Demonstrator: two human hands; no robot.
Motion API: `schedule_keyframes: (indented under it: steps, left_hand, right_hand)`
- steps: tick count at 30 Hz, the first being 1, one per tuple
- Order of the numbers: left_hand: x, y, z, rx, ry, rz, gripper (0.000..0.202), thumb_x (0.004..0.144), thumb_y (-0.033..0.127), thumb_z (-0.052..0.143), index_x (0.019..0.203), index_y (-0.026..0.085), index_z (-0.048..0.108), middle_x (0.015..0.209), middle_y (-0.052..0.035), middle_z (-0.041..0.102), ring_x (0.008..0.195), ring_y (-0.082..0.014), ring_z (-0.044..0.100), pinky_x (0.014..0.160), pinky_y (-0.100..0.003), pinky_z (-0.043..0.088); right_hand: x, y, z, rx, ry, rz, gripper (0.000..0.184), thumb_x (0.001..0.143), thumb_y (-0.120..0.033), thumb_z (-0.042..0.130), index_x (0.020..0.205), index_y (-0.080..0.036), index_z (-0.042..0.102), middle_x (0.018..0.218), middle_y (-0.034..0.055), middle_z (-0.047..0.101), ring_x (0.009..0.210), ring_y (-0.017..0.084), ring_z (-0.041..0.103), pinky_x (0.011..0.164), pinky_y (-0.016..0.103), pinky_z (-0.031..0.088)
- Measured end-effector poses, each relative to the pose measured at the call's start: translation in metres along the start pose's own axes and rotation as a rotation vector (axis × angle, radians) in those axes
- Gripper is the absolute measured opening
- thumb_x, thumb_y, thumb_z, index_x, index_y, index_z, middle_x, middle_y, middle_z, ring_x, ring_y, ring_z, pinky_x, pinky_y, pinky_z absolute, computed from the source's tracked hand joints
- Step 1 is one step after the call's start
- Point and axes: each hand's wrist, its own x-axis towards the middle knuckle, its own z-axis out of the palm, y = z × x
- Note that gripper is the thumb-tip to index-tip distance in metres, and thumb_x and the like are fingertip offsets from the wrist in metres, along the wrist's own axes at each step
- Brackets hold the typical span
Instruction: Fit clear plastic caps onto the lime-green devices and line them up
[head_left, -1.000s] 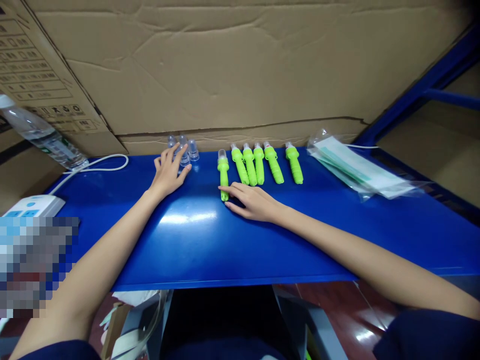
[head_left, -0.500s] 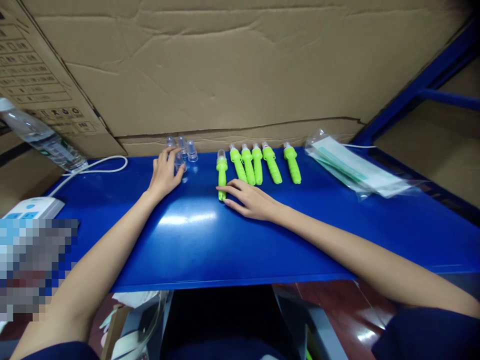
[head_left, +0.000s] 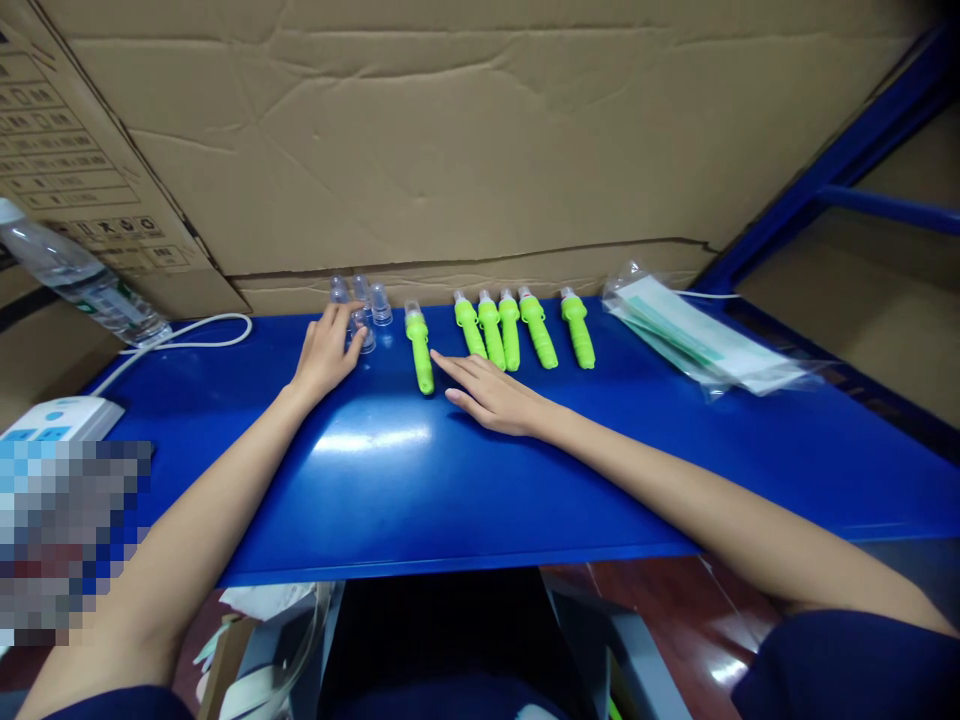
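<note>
Blue table [head_left: 570, 470], holding the following. Item one: capped green pen [head_left: 420, 345], lying alone and slightly tilted between a cluster of clear caps [head_left: 362, 305] to its left and a row of five green pens [head_left: 517, 328] to its right; its clear cap is pointing toward the cardboard wall [head_left: 450, 140]. Right hand [head_left: 491, 395] is resting flat just beside this pen, fingers spread and the grip wide open, holding nothing; whether the forefinger is touching the barrel is not clear. Left hand [head_left: 324, 350] is lying at the clear caps, fingertips curling onto the nearest one, the grip loosely closing around it; whether the cap is lifted cannot be told. Handling, as judged: the pen is looking light, stiff and smooth plastic, likely to roll on the glossy surface; the ribbed mid-barrel is seeming the surest place to pinch it, not the loose-looking cap. The caps are appearing small, slippery and easily tipped. Also present: packets in clear sleeves [head_left: 701, 335] at far right, a water bottle [head_left: 79, 280], a white cable [head_left: 191, 335] and a white power strip [head_left: 56, 420] at left.
</note>
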Motion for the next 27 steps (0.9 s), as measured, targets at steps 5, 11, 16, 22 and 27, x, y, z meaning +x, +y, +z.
schedule_keyframes:
  steps: [5,11,16,22,27]
  left_hand:
    - [-0.001,0.001,0.000,0.037,-0.020,0.006,0.045,0.099,0.039,0.047,0.139,0.019,0.048,0.129,-0.0167,0.061,0.119,-0.0331,0.061,0.097,-0.046,0.049]
    - [0.000,0.004,-0.001,0.044,-0.038,-0.010,0.044,0.099,0.038,0.047,0.138,0.018,0.049,0.129,-0.0154,0.061,0.118,-0.0325,0.062,0.097,-0.046,0.050]
    - [0.000,0.005,-0.002,0.044,-0.046,-0.015,0.043,0.099,0.037,0.048,0.136,0.016,0.051,0.127,-0.0156,0.061,0.117,-0.0322,0.062,0.097,-0.045,0.050]
    - [0.000,0.005,-0.002,0.048,-0.046,-0.015,0.043,0.099,0.037,0.048,0.136,0.016,0.051,0.129,-0.0159,0.062,0.119,-0.0323,0.062,0.097,-0.045,0.049]
    - [-0.001,0.007,-0.004,0.022,-0.070,-0.033,0.043,0.100,0.037,0.046,0.138,0.017,0.050,0.131,-0.0147,0.064,0.122,-0.0320,0.062,0.099,-0.046,0.047]
  right_hand:
    - [-0.002,0.004,0.001,-0.140,0.146,0.141,0.062,0.105,-0.045,0.033,0.153,-0.008,0.038,0.154,0.0215,0.045,0.142,0.033,0.043,0.112,0.054,0.038]
    - [-0.003,0.002,0.003,-0.337,0.060,0.304,0.056,0.106,-0.042,0.032,0.144,-0.007,0.053,0.154,0.0252,0.044,0.144,0.035,0.041,0.113,0.056,0.028]
    - [-0.002,-0.006,-0.007,-0.278,0.143,0.250,0.045,0.106,-0.036,0.031,0.125,-0.013,0.065,0.127,0.0154,0.070,0.118,0.028,0.062,0.106,0.047,0.030]
    - [-0.002,-0.005,-0.011,-0.319,0.230,0.333,0.043,0.102,-0.038,0.038,0.127,-0.012,0.061,0.121,0.0172,0.067,0.111,0.030,0.060,0.087,0.040,0.035]
    - [-0.002,-0.005,-0.009,-0.379,0.148,0.412,0.043,0.098,-0.041,0.048,0.129,-0.015,0.064,0.115,0.0173,0.063,0.103,0.031,0.059,0.082,0.038,0.034]
